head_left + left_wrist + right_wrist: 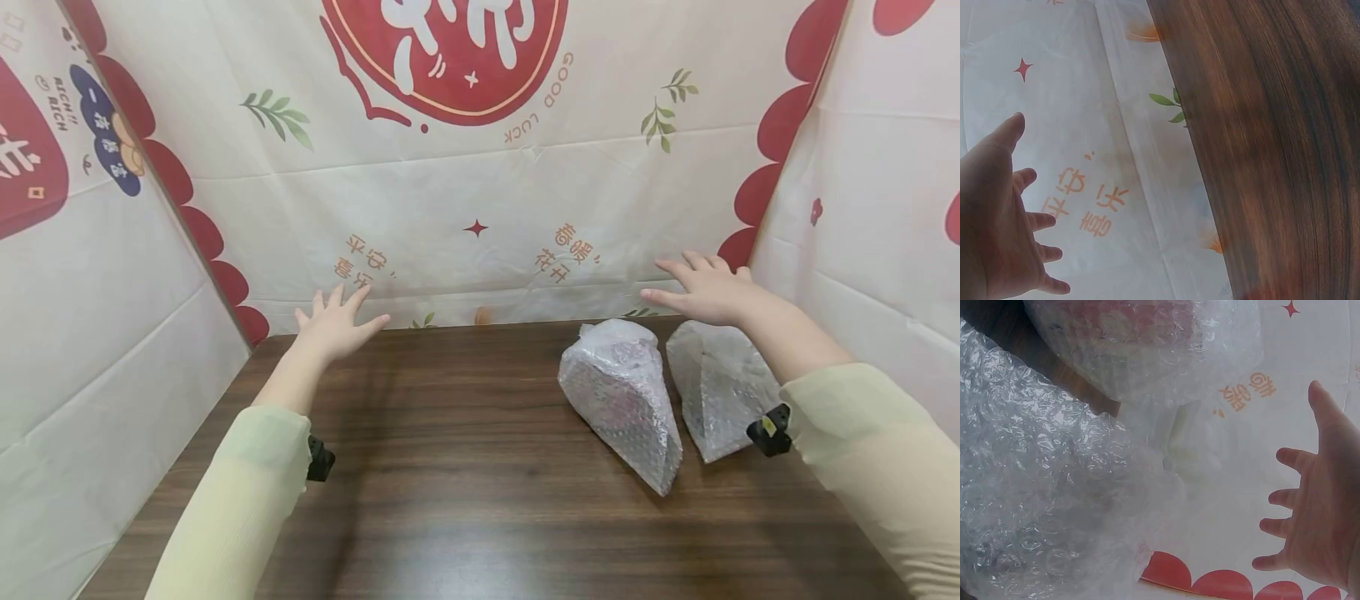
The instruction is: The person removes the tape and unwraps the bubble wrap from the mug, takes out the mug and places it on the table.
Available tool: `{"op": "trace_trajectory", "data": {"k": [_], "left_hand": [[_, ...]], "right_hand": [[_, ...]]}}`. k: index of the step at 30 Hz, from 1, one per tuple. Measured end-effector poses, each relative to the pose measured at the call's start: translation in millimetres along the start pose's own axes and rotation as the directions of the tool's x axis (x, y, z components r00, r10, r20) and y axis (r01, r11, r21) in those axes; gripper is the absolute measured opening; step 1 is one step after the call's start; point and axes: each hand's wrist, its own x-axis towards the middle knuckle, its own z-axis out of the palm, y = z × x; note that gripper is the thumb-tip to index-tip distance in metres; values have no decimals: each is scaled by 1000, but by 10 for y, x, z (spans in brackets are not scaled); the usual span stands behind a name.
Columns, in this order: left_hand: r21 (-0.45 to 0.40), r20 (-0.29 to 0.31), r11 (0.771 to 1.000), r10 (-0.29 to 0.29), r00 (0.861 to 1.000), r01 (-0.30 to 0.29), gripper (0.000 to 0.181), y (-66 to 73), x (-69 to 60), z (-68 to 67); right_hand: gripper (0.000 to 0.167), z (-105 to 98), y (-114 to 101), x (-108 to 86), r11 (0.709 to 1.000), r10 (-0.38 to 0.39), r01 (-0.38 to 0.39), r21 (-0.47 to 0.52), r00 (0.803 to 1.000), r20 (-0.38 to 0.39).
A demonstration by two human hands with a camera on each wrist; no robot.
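My left hand (330, 332) hovers over the back left of the dark wooden table (450, 467), fingers spread and holding nothing. On the other side my right hand (708, 290) is raised with its fingers apart, also holding nothing. Below and left of it stands a bubble-wrap bag (622, 400) with something pinkish-red inside. A second bubble-wrap bag (716, 392), clear and greyish, is under the right forearm; its contents cannot be made out. In the right wrist view the clear bag (1041, 481) fills the left side, and the right hand (1322, 506) is apart from both bags.
A white printed cloth (450, 183) hangs as a wall behind the table. Side cloths rise at the left (97, 317) and right (885, 217). A small black camera (320, 460) sits at the left wrist, another camera (771, 430) at the right.
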Motion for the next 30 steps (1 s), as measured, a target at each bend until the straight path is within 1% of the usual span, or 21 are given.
{"op": "trace_trajectory", "data": {"k": [7, 15, 19, 25, 30], "left_hand": [[1, 0, 1000, 6, 1000, -6, 82, 60, 0, -12], [-1, -5, 999, 40, 999, -40, 81, 229, 25, -5], [-1, -9, 998, 56, 998, -56, 83, 306, 34, -10], [-12, -32, 995, 98, 995, -98, 80, 433, 25, -11], [-18, -67, 989, 147, 987, -149, 77, 569, 14, 8]], "right_hand": [[90, -25, -22, 7, 1000, -10, 10, -14, 1000, -2], [89, -57, -44, -15, 1000, -19, 19, -12, 1000, -1], [86, -71, -54, -28, 1000, -28, 28, -10, 1000, -13], [82, -68, -75, -54, 999, -52, 52, -8, 998, -34], [80, -48, -95, -99, 997, -73, 73, 0, 996, -52]]}}
